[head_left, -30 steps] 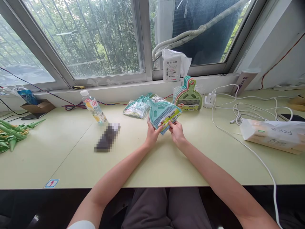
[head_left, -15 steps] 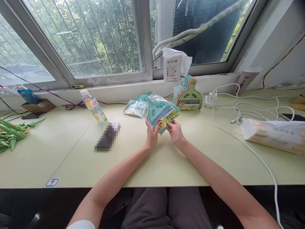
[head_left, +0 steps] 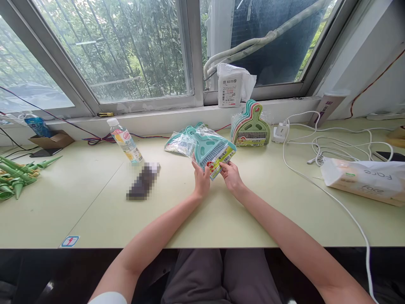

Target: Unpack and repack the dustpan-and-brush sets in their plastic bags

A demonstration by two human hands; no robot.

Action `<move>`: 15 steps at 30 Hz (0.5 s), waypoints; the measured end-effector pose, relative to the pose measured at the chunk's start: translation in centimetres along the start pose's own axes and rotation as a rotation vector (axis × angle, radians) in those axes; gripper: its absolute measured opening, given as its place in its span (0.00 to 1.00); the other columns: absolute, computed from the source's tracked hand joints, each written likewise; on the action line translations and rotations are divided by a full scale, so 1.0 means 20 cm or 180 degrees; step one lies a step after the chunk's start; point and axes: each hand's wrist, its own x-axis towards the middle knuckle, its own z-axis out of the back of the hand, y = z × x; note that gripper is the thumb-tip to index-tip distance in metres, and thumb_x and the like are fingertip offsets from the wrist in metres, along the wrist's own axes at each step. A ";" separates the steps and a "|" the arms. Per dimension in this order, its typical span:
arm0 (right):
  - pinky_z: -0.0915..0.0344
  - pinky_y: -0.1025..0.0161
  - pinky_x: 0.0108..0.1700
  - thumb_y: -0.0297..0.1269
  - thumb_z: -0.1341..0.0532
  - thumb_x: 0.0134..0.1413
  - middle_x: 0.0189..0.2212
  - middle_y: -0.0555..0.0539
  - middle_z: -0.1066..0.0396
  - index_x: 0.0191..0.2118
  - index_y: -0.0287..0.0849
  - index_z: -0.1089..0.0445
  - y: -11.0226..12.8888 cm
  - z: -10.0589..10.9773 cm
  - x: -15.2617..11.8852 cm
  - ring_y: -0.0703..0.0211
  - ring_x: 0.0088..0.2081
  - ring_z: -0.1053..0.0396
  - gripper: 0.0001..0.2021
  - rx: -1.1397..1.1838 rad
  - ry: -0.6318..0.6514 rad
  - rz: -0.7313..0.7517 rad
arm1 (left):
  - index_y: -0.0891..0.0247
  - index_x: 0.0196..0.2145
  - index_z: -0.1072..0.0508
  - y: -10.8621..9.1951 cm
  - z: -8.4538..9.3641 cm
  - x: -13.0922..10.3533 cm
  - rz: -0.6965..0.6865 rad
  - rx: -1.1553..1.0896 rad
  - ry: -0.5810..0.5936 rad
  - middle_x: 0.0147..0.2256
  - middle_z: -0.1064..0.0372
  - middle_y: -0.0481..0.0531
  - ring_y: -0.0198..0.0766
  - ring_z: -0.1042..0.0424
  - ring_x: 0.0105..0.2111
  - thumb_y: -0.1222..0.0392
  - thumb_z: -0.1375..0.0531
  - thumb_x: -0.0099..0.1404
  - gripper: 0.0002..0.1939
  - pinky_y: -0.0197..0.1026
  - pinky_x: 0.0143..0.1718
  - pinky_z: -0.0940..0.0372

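Observation:
Between my hands is a teal dustpan-and-brush set (head_left: 207,148), tilted, with a yellow-green printed label along its lower edge. My left hand (head_left: 201,179) grips its lower left side, thumb on the front. At the label's right part, my right hand (head_left: 231,176) pinches the edge. Its handle points up and left, over a clear-wrapped pile of teal sets (head_left: 181,142) on the table. Behind to the right, several nested dustpan sets (head_left: 252,128) stand upright, a green one in front.
On the yellowish table (head_left: 104,223) a drink bottle (head_left: 125,142) and a blurred dark object (head_left: 142,182) lie to the left. Green cone-shaped pieces (head_left: 17,177) are at far left. White cables (head_left: 335,145), a charger (head_left: 280,132) and a tissue pack (head_left: 363,179) occupy the right.
The held dustpan set has tipped slightly, its label edge moving a little down and left. Both hands keep their grip and have barely shifted.

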 end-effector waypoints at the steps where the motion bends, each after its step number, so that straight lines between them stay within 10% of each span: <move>1: 0.26 0.59 0.47 0.28 0.36 0.42 0.38 0.48 0.23 0.34 0.42 0.30 0.00 0.00 0.00 0.57 0.42 0.25 0.09 -0.0001 -0.0013 0.0003 | 0.58 0.67 0.60 0.00 0.00 0.00 -0.0008 0.0026 -0.0011 0.66 0.51 0.58 0.43 0.45 0.64 0.50 0.46 0.68 0.37 0.46 0.65 0.51; 15: 0.27 0.54 0.49 0.34 0.33 0.41 0.39 0.45 0.24 0.35 0.42 0.31 0.00 0.03 0.02 0.52 0.46 0.26 0.12 -0.0066 0.0069 0.0276 | 0.54 0.62 0.46 -0.07 0.02 0.04 0.1098 -0.0734 0.0343 0.58 0.37 0.58 0.50 0.33 0.54 0.44 0.40 0.61 0.35 0.47 0.41 0.28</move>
